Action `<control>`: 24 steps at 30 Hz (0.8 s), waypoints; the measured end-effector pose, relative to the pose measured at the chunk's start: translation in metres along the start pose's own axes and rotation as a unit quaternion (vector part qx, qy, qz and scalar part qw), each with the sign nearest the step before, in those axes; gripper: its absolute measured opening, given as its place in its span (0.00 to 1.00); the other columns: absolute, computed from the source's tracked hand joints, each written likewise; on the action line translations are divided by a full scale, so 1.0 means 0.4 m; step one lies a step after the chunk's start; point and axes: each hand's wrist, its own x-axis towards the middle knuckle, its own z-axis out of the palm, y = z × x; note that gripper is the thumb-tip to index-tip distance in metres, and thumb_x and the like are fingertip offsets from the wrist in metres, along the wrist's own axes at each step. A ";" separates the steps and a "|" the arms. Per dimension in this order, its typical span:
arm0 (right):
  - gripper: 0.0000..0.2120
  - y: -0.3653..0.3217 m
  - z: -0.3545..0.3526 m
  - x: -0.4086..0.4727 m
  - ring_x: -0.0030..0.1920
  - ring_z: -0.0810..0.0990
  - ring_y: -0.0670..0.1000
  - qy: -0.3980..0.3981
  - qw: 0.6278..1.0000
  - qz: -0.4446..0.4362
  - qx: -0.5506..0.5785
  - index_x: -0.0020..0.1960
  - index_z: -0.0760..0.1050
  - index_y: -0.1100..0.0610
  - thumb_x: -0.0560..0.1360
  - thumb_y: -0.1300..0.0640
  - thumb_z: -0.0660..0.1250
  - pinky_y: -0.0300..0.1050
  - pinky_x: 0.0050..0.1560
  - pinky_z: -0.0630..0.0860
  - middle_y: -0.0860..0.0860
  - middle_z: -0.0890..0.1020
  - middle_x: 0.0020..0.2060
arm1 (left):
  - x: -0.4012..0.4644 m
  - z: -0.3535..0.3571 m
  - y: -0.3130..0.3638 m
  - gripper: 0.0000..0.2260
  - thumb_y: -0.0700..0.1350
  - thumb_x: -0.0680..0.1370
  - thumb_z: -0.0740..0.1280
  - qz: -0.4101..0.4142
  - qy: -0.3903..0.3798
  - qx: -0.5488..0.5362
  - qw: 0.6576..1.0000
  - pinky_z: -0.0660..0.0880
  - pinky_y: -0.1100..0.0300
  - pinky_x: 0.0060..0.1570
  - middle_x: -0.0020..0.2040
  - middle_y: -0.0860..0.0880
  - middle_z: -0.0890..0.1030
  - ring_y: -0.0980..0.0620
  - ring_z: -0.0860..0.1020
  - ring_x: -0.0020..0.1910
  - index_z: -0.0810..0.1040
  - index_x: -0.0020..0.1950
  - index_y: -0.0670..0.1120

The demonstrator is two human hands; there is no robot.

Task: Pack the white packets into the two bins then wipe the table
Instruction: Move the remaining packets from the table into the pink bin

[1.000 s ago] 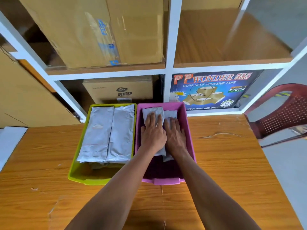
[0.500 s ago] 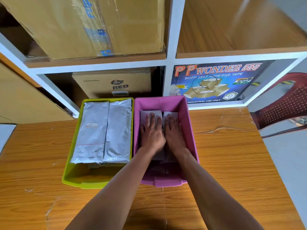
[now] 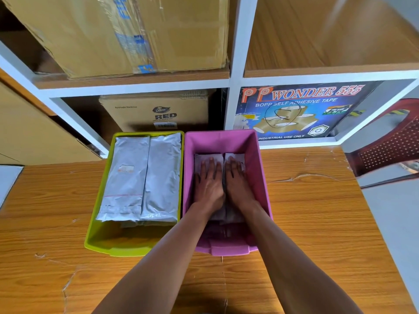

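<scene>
Shelf unit (image 3: 235, 64), white frame w/ wood boards, fills far side. Top left bay: big brown carton (image 3: 140, 35), blue print on tape, unreadable. Lower left bay: smaller carton (image 3: 156, 112), reads "Dabur" and "RED". Lower right bay: blue box (image 3: 299, 112), reads "WONDER 555", "BOPP SELF ADHESIVE TAPE", "INDUSTRIAL USE ONLY". Maroon plastic chair (image 3: 392, 141) at far right.

Wood-grain worktop (image 3: 317, 223) carries two bins side by side, touching. Green bin (image 3: 99, 234) on left: two white packets (image 3: 140, 177) lying flat side by side, more under them by the look of the edges; pale label patch on the left one, text too small to read. Pink bin (image 3: 260, 168) on right: two more packets (image 3: 217, 157) lying low inside, toward far end.

Left hand (image 3: 208, 184) and right hand (image 3: 238, 184) both palm-down on the pink-bin packets, one each. Fingers straight, slightly spread, pressing flat; no pinch.

Judgement: packets look like soft poly mailers, light, floppy, slick film surface, contents compressible. Prob. best taken by a short edge or w/ a flat palm under; pinching mid-face would just crumple film. Not fragile-looking. Pressing should settle them. No loose packets seen on worktop, so packing nr done; wipe not yet done, no cloth in view.
</scene>
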 end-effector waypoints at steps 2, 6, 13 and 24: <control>0.36 0.000 -0.004 0.004 0.84 0.39 0.60 0.000 1.000 0.005 -0.002 0.84 0.36 0.63 0.77 0.56 0.27 0.56 0.82 0.38 0.59 0.37 0.84 | -0.001 0.001 0.003 0.35 0.46 0.82 0.53 -0.001 -0.002 -0.013 1.000 0.37 0.40 0.82 0.86 0.43 0.37 0.39 0.35 0.84 0.41 0.87 0.45; 0.28 -0.001 -0.003 0.006 0.84 0.37 0.59 -0.046 0.999 0.017 -0.006 0.85 0.36 0.60 0.88 0.60 0.43 0.55 0.81 0.35 0.58 0.36 0.84 | 0.001 0.018 -0.002 0.36 0.46 0.85 0.56 -0.013 -0.034 -0.005 0.999 0.39 0.37 0.82 0.85 0.45 0.33 0.39 0.31 0.83 0.37 0.86 0.48; 0.29 -0.006 0.013 0.007 0.84 0.36 0.60 -0.029 0.999 0.025 -0.015 0.85 0.37 0.58 0.88 0.59 0.45 0.57 0.82 0.35 0.57 0.37 0.84 | 0.012 0.050 -0.009 0.38 0.51 0.86 0.57 -0.014 -0.033 0.056 0.998 0.33 0.39 0.80 0.84 0.44 0.31 0.38 0.29 0.82 0.34 0.86 0.48; 0.28 -0.031 -0.060 -0.013 0.85 0.45 0.62 0.007 0.999 0.046 -0.004 0.85 0.45 0.60 0.88 0.61 0.49 0.56 0.84 0.45 0.62 0.45 0.85 | -0.025 -0.038 0.013 0.40 0.38 0.81 0.61 0.021 0.007 0.028 0.999 0.44 0.39 0.83 0.86 0.39 0.39 0.37 0.38 0.85 0.39 0.86 0.41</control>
